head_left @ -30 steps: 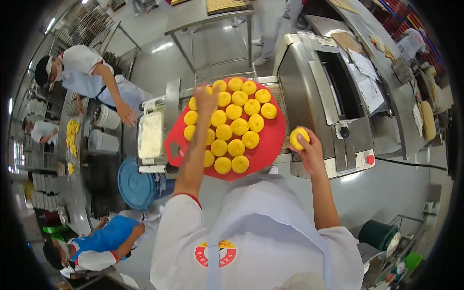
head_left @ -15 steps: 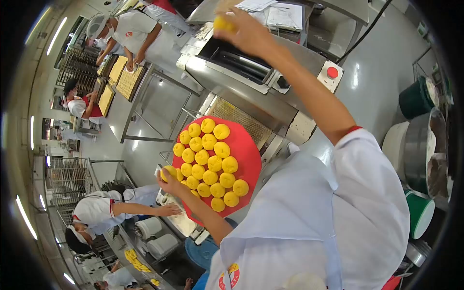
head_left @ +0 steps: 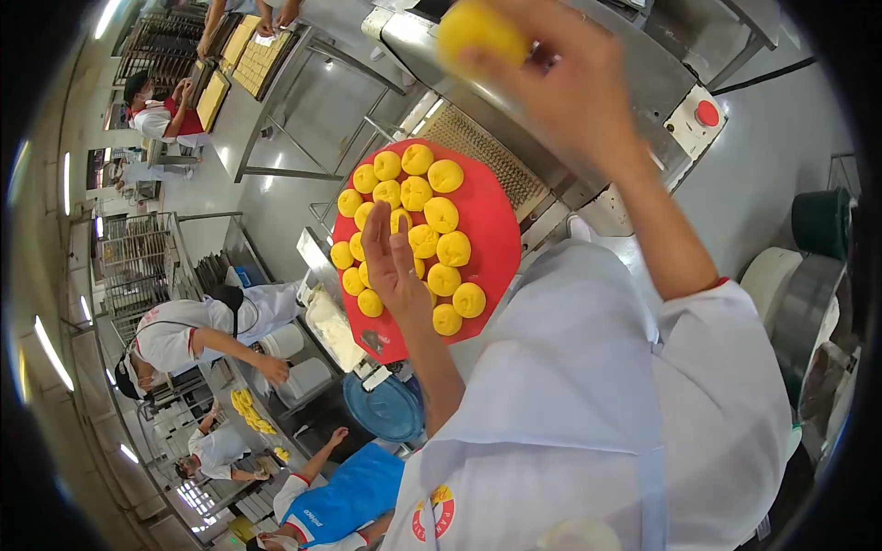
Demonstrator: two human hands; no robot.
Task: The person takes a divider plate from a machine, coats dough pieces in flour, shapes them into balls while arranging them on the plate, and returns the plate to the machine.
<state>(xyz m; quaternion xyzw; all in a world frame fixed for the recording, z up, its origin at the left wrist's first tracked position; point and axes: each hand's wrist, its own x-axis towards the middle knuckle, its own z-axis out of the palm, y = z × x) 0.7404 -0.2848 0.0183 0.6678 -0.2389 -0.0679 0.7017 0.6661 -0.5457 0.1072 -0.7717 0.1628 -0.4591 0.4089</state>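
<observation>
Left hand [head_left: 397,275] now over yellow balls [head_left: 453,249], spread, empty (right hand [head_left: 579,96] around another ball [head_left: 480,39]).

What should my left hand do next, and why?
Probably close on one of the yellow dough balls on the red board: your left hand looks open and empty over them, while your right hand holds another ball.
</observation>
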